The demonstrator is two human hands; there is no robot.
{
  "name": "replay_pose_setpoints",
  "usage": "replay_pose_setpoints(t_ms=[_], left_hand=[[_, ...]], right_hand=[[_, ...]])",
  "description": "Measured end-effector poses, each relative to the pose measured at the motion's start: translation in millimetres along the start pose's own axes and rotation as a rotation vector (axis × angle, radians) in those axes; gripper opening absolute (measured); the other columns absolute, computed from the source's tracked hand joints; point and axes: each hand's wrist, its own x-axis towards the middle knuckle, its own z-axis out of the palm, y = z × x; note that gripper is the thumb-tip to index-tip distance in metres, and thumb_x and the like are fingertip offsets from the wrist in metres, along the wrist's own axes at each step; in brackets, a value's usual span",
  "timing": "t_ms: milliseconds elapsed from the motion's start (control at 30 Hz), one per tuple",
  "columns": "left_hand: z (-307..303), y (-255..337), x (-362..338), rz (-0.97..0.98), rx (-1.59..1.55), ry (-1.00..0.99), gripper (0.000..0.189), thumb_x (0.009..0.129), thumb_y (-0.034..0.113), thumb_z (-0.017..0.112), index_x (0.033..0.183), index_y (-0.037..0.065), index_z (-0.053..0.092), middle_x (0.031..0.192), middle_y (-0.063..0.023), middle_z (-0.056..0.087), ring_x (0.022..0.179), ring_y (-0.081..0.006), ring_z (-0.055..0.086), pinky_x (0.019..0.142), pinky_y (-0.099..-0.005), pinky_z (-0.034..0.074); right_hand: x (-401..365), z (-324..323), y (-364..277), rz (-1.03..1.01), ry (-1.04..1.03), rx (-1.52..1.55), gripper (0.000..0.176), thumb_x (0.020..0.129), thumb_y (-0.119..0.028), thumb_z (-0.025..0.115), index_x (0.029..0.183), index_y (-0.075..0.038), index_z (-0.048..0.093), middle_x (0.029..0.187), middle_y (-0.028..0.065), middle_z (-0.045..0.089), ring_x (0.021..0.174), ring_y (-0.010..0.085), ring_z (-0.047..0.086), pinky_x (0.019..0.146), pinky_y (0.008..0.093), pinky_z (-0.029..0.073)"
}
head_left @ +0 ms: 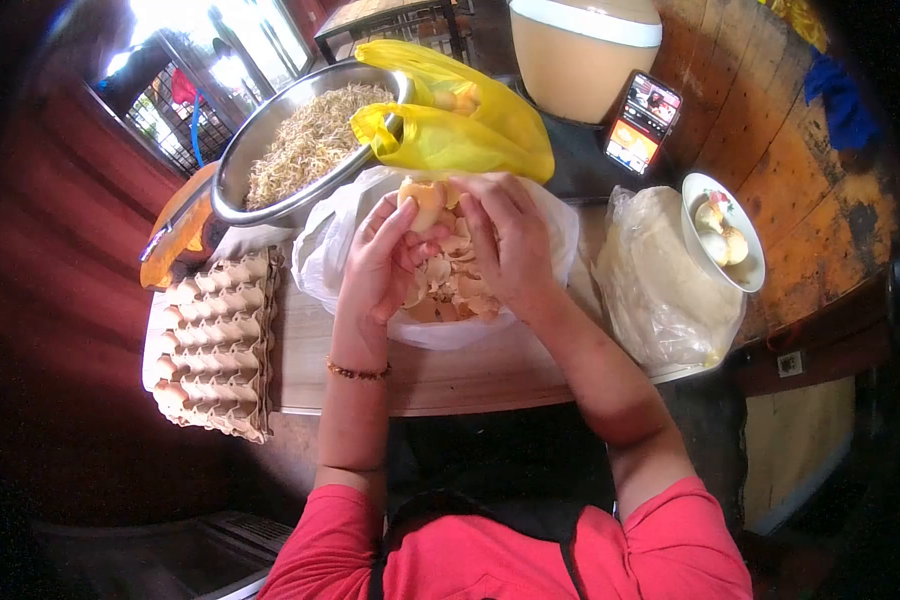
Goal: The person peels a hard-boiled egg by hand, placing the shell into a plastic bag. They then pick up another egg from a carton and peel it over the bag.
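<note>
My left hand (pixel 378 245) is closed around a brown egg (pixel 423 204), holding it upright with the thumb on its side. The egg's shell is broken open at the top. Close against the egg's right side is my right hand (pixel 510 235), its fingers bent in a pinch at a bit of eggshell (pixel 453 194). Both hands are over a white plastic bag (pixel 320 240) that lies open on the table. Inside it, beneath my hands, is a heap of broken eggshells (pixel 450 290).
At left stands a cardboard egg tray (pixel 232 345) with eggs along its left side. Behind are a metal basin (pixel 232 200) of bean sprouts and a yellow plastic bag (pixel 470 135). To the right are a clear plastic bag (pixel 660 280), a bowl (pixel 753 262) with eggs, and a phone (pixel 642 122).
</note>
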Motion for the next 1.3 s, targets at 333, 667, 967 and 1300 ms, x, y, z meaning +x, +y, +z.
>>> replay_pose_setpoints(t_ms=[333,667,967,1300], left_hand=[[-0.9,-1.4,-1.4,-0.051,0.014,-0.01,0.028,0.096,0.015,0.053,0.117,-0.005,0.051,0.103,-0.0156,0.065,0.085,-0.0224,0.069,0.065,-0.0233,0.058],[-8.4,0.8,1.1,-0.062,0.037,-0.023,0.036,0.097,0.025,0.051,0.118,-0.005,0.051,0.095,-0.0157,0.067,0.073,-0.0173,0.067,0.059,-0.0224,0.055],[-9.8,38.7,-13.5,0.144,-0.095,-0.116,0.041,0.097,0.022,0.05,0.128,-0.004,0.046,0.115,-0.0224,0.059,0.089,-0.0273,0.066,0.068,-0.03,0.059],[59.2,142.4,117.6,0.37,1.721,-0.119,0.035,0.076,0.015,0.073,0.106,0.0,0.065,0.092,-0.0091,0.07,0.082,-0.0136,0.064,0.075,-0.0262,0.05]], right_hand=[[-1.2,4.1,2.2,-0.09,0.011,-0.101,0.017,0.084,-0.014,0.064,0.098,-0.004,0.064,0.091,0.0083,0.061,0.085,0.0274,0.059,0.075,0.0381,0.047],[0.0,2.6,4.2,-0.06,0.081,-0.052,0.009,0.085,-0.001,0.059,0.094,0.0,0.062,0.087,0.0134,0.059,0.078,0.0317,0.058,0.069,0.0379,0.047],[-3.0,2.7,14.3,-0.078,-0.112,-0.255,0.015,0.084,-0.009,0.062,0.098,-0.003,0.064,0.096,0.0095,0.06,0.092,0.0284,0.057,0.079,0.0393,0.046],[-8.9,4.0,-2.8,-0.092,-0.104,-0.256,0.025,0.085,-0.017,0.063,0.109,-0.01,0.063,0.119,0.0084,0.056,0.103,0.0285,0.055,0.087,0.0393,0.045]])
